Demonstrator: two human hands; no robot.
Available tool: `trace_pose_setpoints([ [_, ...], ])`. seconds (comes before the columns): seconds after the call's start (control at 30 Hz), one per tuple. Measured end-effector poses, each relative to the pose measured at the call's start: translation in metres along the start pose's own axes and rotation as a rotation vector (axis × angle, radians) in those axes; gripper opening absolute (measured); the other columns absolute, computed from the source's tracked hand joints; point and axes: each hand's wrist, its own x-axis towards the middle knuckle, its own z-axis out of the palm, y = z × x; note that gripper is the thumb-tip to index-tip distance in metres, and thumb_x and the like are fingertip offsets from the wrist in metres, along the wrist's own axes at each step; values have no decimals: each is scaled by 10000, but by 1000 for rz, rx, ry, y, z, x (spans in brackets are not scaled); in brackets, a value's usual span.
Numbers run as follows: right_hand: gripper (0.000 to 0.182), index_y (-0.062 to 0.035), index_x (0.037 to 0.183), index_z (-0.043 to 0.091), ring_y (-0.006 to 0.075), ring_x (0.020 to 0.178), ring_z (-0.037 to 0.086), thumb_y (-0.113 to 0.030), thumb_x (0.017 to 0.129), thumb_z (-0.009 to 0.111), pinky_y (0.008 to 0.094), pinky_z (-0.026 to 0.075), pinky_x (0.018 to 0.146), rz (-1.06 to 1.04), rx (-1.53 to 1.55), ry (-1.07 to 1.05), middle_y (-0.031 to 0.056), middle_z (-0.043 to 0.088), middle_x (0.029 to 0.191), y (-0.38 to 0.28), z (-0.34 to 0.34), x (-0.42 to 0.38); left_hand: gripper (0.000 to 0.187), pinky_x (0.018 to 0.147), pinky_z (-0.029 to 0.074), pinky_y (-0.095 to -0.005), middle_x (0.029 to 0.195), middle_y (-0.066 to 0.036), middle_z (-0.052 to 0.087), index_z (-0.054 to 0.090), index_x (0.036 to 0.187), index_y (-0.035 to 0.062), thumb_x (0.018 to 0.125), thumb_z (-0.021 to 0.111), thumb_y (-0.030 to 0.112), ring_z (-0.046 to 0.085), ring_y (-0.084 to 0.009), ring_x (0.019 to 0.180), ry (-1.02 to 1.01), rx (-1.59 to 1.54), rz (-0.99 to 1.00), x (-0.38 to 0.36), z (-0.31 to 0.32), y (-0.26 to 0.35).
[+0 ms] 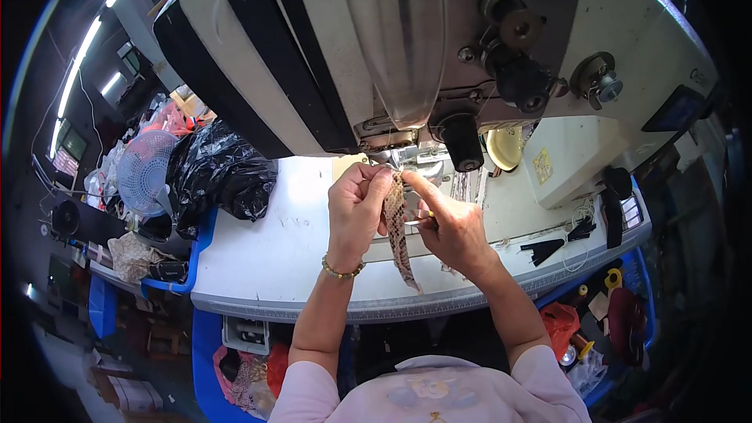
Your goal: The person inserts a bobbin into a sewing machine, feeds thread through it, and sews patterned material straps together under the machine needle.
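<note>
A snakeskin-patterned strip [399, 239] hangs down over the table's front edge, its top end close to the needle area of the sewing machine [407, 141]. My left hand [359, 205] pinches the strip's upper part between thumb and fingers. My right hand [456, 227] touches the top of the strip with its stretched index finger. Its other fingers are curled around a small metal tool [417, 221] with a yellow spot, mostly hidden, so its kind does not show. A beaded bracelet [342, 269] circles my left wrist.
The machine head hangs over the white table [266, 227]. To the left lie a black plastic bag [223, 176] and a blue-grey basket [146, 172]. At the right are a yellow dish [504, 149], black zipper-like pieces [546, 251] and white cord [580, 215]. Blue bins [205, 368] stand below.
</note>
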Motion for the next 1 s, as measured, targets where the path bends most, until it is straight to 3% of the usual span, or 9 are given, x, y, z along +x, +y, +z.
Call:
trace_pose_setpoints([
  [0.2,675,-132,1244,454,204,537,570,82,610,547,303,466,501,2,14,-17,72,570,664,2,-1,0,167,304,281,-167,558,15,522,563,800,8,878,522,150,385,-15,355,44,-33,-9,-9,-1,-10],
  [0.27,675,-132,1243,456,198,532,566,86,610,545,302,465,499,-10,7,-13,70,565,658,3,-2,0,205,332,243,-163,538,54,480,585,763,19,886,520,169,346,9,381,-52,26,-78,-18,-6,-13],
  [0.43,678,-130,1247,453,176,512,541,97,614,541,292,461,493,4,47,-31,63,540,633,3,-4,1,236,385,219,-175,547,90,423,594,738,14,893,521,177,306,18,455,-13,140,-5,-26,-4,-15],
  [0.7,663,-123,1240,456,186,508,540,94,620,547,303,461,490,1,29,-29,65,543,640,2,-4,1,266,385,358,-174,537,35,500,590,735,2,899,503,192,443,-18,438,-38,160,-5,-26,2,-4],
  [1.0,665,-126,1238,456,195,518,558,85,614,545,309,464,492,-2,5,-32,77,583,693,2,-4,0,299,359,350,-176,510,22,500,563,680,15,899,502,209,447,-33,404,-33,186,-3,-26,-2,-7],
])
